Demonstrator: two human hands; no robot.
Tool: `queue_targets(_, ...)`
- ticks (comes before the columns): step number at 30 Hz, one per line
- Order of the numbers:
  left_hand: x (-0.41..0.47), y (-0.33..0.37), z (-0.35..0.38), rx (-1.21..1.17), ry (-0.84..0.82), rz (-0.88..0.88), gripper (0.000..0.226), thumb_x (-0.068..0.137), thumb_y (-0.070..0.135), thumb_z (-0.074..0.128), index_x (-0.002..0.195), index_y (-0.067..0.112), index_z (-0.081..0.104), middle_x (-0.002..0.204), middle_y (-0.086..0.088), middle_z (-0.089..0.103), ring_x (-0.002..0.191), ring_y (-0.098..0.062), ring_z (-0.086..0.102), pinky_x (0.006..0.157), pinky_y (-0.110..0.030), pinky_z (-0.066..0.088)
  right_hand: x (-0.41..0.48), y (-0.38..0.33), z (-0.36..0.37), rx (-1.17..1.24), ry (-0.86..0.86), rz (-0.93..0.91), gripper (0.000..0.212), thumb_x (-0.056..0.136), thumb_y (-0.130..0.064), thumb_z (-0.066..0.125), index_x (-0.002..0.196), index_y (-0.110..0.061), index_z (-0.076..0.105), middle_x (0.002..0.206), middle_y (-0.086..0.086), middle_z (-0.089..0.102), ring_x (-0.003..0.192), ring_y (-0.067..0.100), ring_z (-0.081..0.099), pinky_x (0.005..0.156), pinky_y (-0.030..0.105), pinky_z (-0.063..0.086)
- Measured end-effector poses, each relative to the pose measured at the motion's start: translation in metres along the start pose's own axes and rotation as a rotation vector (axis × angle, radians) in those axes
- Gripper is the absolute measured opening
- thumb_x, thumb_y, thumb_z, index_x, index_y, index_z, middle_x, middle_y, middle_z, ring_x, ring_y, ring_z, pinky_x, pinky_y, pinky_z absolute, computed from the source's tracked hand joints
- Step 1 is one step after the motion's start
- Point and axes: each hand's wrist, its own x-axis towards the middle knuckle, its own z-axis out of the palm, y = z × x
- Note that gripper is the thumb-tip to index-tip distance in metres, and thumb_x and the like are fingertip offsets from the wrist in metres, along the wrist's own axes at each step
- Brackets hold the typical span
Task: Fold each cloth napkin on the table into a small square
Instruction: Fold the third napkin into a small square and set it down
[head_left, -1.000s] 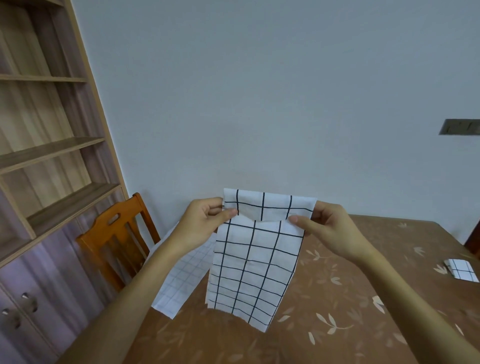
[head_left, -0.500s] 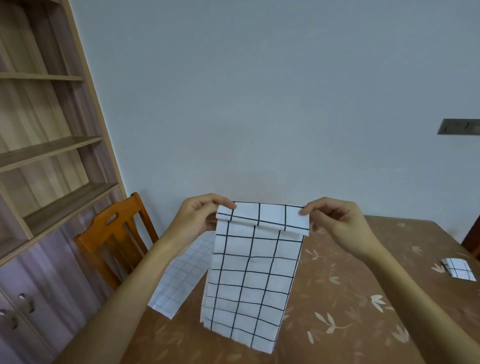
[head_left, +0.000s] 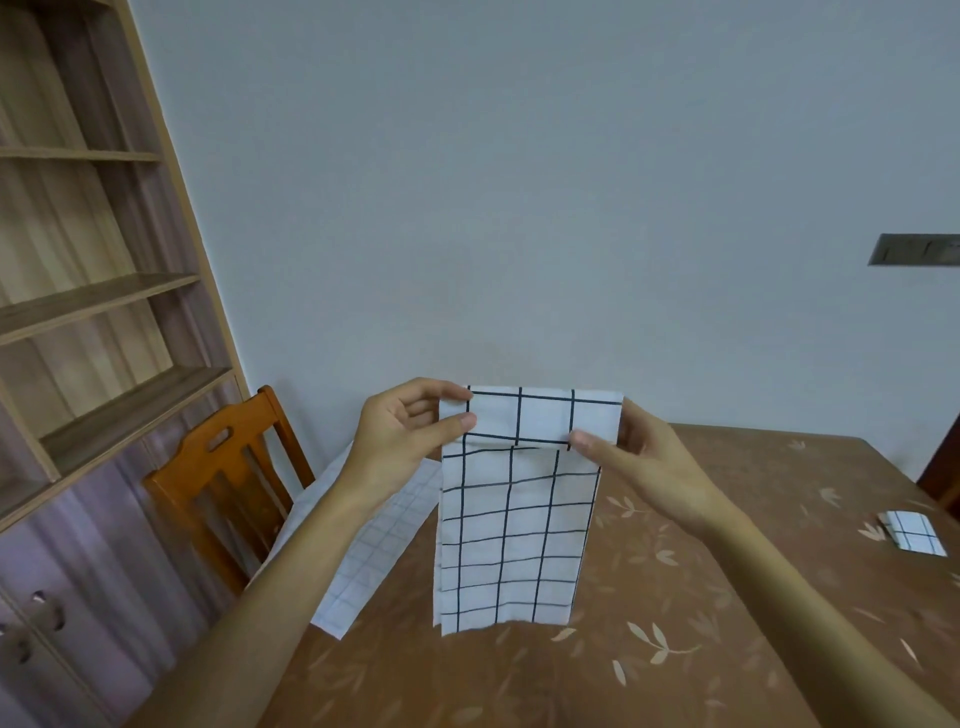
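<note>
A white napkin with a black grid (head_left: 519, 525) hangs in the air over the brown table (head_left: 675, 597), folded into a long strip. Its top edge is turned over toward me. My left hand (head_left: 402, 434) pinches the top left corner, thumb in front. My right hand (head_left: 639, 460) pinches the top right corner the same way. The strip's lower end hangs just above the table. A second napkin with a finer grid (head_left: 363, 540) lies flat at the table's left edge, partly hidden by my left arm. A small folded napkin (head_left: 911, 538) sits at the far right.
An orange wooden chair (head_left: 223, 483) stands at the table's left side. A wooden shelf unit with cupboard doors (head_left: 88, 322) fills the left wall. A plain grey wall lies behind the table.
The napkin has swung from slanted to hanging nearly straight. Both hands have kept their pinch on the top corners, and the turned-over top flap now sits squarer.
</note>
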Motion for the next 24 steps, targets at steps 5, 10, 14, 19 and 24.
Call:
queue_targets(5, -0.002, 0.001, -0.002, -0.015, -0.036, -0.002, 0.048, 0.085, 0.005, 0.075, 0.128, 0.023, 0.062, 0.095, -0.013, 0.075, 0.094, -0.02, 0.072, 0.083, -0.033, 0.061, 0.003, 0.007, 0.008, 0.055, 0.075, -0.021, 0.012, 0.089, -0.02, 0.068, 0.099, -0.021, 0.075, 0.1, -0.007, 0.078, 0.096, 0.011, 0.074, 0.083, 0.026, 0.056)
queue_targets(10, -0.004, -0.006, -0.004, -0.015, -0.135, -0.115, 0.044, 0.087, 0.015, 0.072, 0.13, 0.013, 0.06, 0.118, -0.003, 0.075, 0.109, -0.021, 0.072, 0.09, -0.036, 0.06, 0.006, 0.005, 0.008, 0.089, 0.101, -0.028, 0.015, 0.091, -0.014, 0.067, 0.104, -0.015, 0.074, 0.104, -0.002, 0.078, 0.101, 0.014, 0.073, 0.089, 0.028, 0.057)
queue_targets(14, -0.005, -0.01, -0.006, 0.054, -0.151, -0.083, 0.039, 0.084, -0.001, 0.074, 0.121, 0.007, 0.067, 0.111, -0.003, 0.077, 0.102, -0.017, 0.074, 0.082, -0.023, 0.059, 0.007, 0.003, 0.004, 0.05, 0.095, -0.023, 0.014, 0.09, -0.014, 0.068, 0.101, -0.013, 0.075, 0.101, -0.002, 0.079, 0.097, 0.014, 0.074, 0.086, 0.025, 0.058)
queue_targets(19, 0.0, -0.01, -0.009, 0.092, -0.081, -0.033, 0.029, 0.085, -0.004, 0.072, 0.11, 0.011, 0.073, 0.106, -0.008, 0.078, 0.1, -0.024, 0.074, 0.085, -0.034, 0.061, 0.007, 0.004, -0.001, -0.007, 0.098, -0.02, 0.014, 0.09, -0.009, 0.069, 0.103, -0.008, 0.075, 0.097, -0.004, 0.079, 0.093, 0.01, 0.075, 0.074, 0.015, 0.055)
queue_targets(24, -0.002, -0.008, -0.007, 0.072, -0.102, -0.048, 0.027, 0.09, -0.001, 0.068, 0.114, 0.01, 0.072, 0.106, -0.005, 0.078, 0.1, -0.021, 0.075, 0.082, -0.029, 0.061, 0.006, 0.004, -0.004, -0.025, 0.111, -0.024, 0.015, 0.09, -0.009, 0.069, 0.104, -0.008, 0.075, 0.097, -0.003, 0.079, 0.091, 0.009, 0.075, 0.073, 0.014, 0.054)
